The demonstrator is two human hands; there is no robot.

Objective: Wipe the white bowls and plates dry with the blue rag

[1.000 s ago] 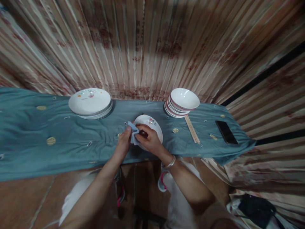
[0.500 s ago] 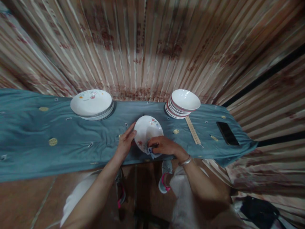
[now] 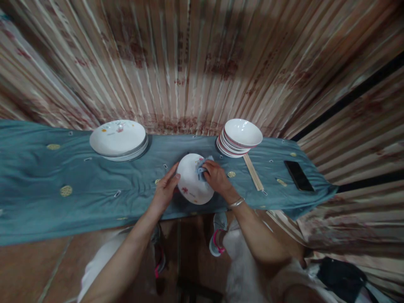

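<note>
Looking down from your head camera, you see a small white plate (image 3: 192, 183) near the front edge of the bench (image 3: 94, 193). Your left hand (image 3: 166, 185) is curled round its left rim, thumb on top. Your right hand (image 3: 217, 176) is closed, pinching a blue cloth (image 3: 203, 168) on the plate's upper right. Behind, big plates (image 3: 118, 141) sit piled on the left, bowls (image 3: 241, 134) on the right, beside wooden sticks (image 3: 253, 173).

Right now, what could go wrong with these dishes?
The plate might slip if the left hand, holding its left edge, loosens while the right hand holds the blue cloth against it. It is near the table's front edge, so could fall off. The bowl stack leans right; a bump could topple it.
</note>
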